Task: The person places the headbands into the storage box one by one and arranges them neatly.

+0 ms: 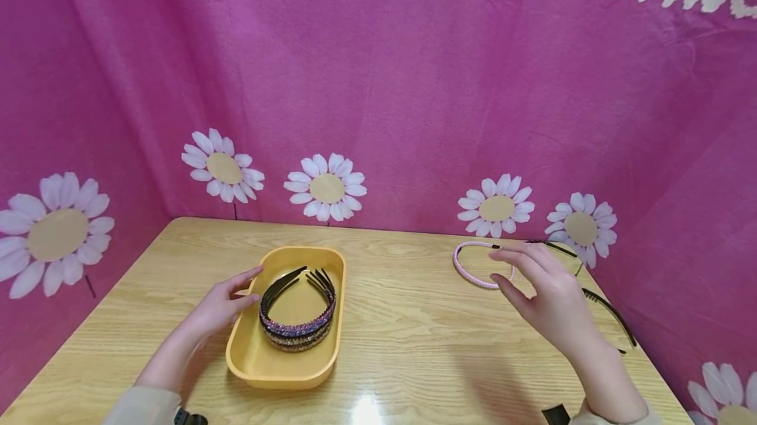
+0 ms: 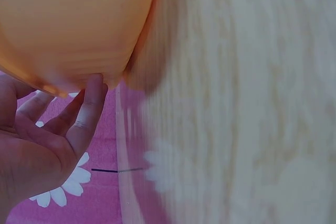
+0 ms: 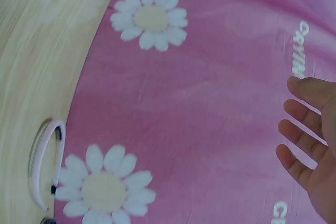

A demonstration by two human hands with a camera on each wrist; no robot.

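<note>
My left hand (image 1: pixel 221 307) is at the left side of a yellow plastic tray (image 1: pixel 286 382). Its thumb reaches over the rim, and in the left wrist view its fingertips (image 2: pixel 94 85) lie against the tray's outer wall. Inside the tray sit several stacked headbands (image 1: pixel 298 336), dark with glittery purple and silver-gold bands. My right hand (image 1: pixel 547 297) is raised over the right of the table, fingers spread and holding nothing. In the head view it overlaps a pink headband (image 1: pixel 467 274), which lies on the table beyond it and also shows in the right wrist view.
On the table's right side lie dark headbands (image 1: pixel 618 316), one with comb teeth, partly hidden by my right hand. The wooden table (image 1: pixel 402 346) meets a magenta cloth (image 1: pixel 384 83) printed with white daisies at the back and sides.
</note>
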